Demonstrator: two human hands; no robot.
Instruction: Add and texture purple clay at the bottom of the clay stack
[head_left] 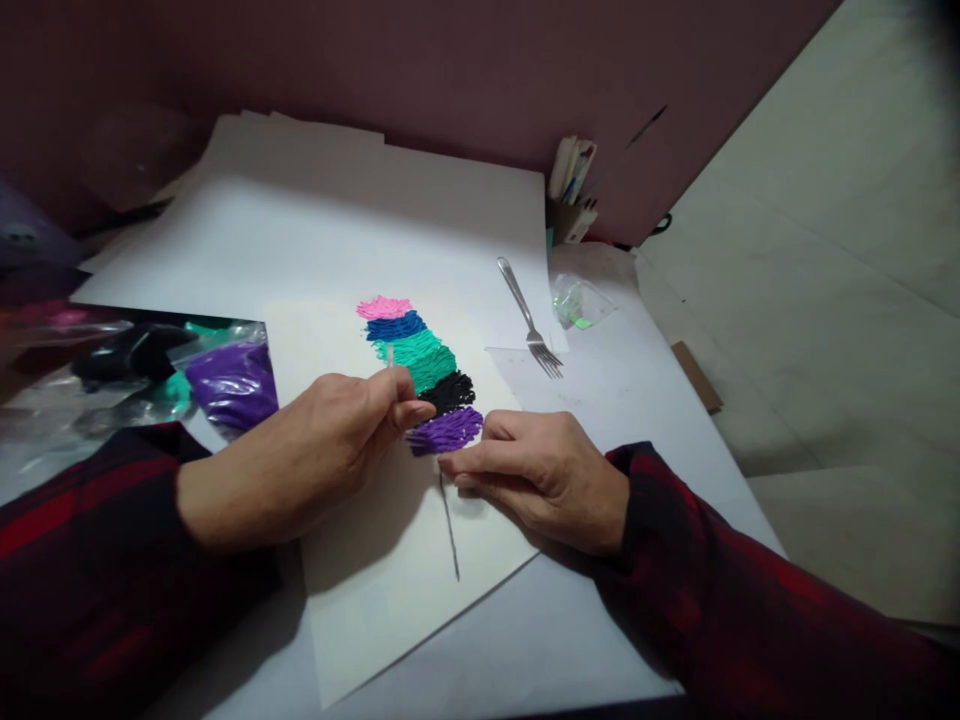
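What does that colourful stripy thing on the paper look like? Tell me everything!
The colourful patch is built of stacked textured bands: pink at the far end, then blue, teal, black and purple nearest. It looks like ridged clay or yarn. It lies flat on a cream sheet. The left hand and right hand touch its purple end.

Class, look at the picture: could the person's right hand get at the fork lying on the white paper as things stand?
Probably yes. The fork lies in the open, up and slightly right of the right hand, with only bare white paper between them. That hand rests on the cream sheet.
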